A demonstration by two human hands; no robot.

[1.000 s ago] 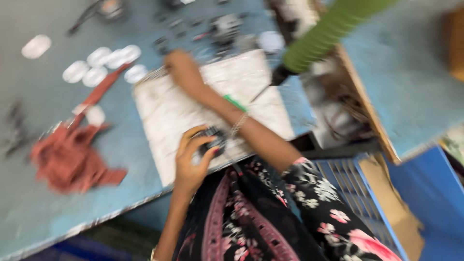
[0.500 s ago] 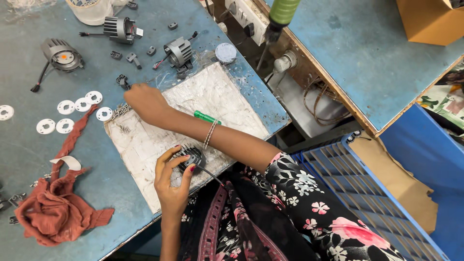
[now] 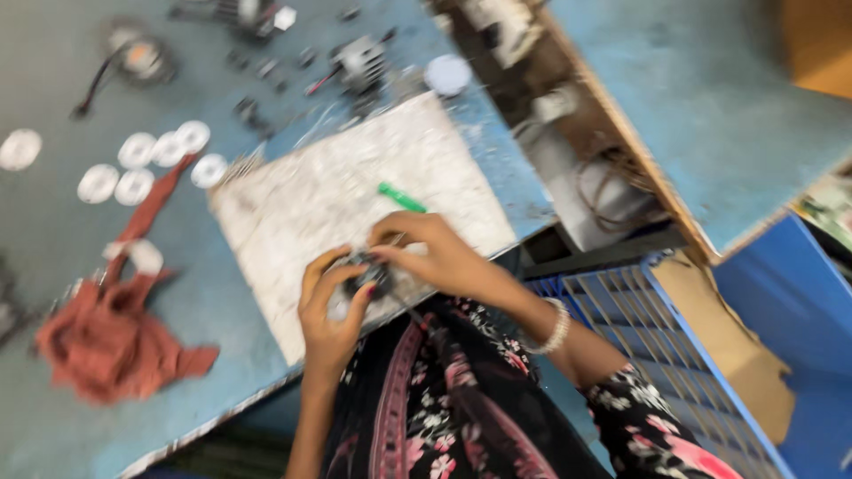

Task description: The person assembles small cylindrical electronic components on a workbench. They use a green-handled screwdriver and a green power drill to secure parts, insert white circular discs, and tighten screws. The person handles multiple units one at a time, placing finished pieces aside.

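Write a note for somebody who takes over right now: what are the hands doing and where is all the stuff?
Left hand and right hand both grip a small dark part over the near edge of the white board.
Green tool lies loose on the board.
White discs and red rag sit on the left of the bench; more dark parts at the far side.
The picture is blurred, so progress on the part cannot be judged.

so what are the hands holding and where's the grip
Both hands hold one small dark metal part over the white board: left hand cups its underside, right hand pinches the top. Blur hides finer detail.
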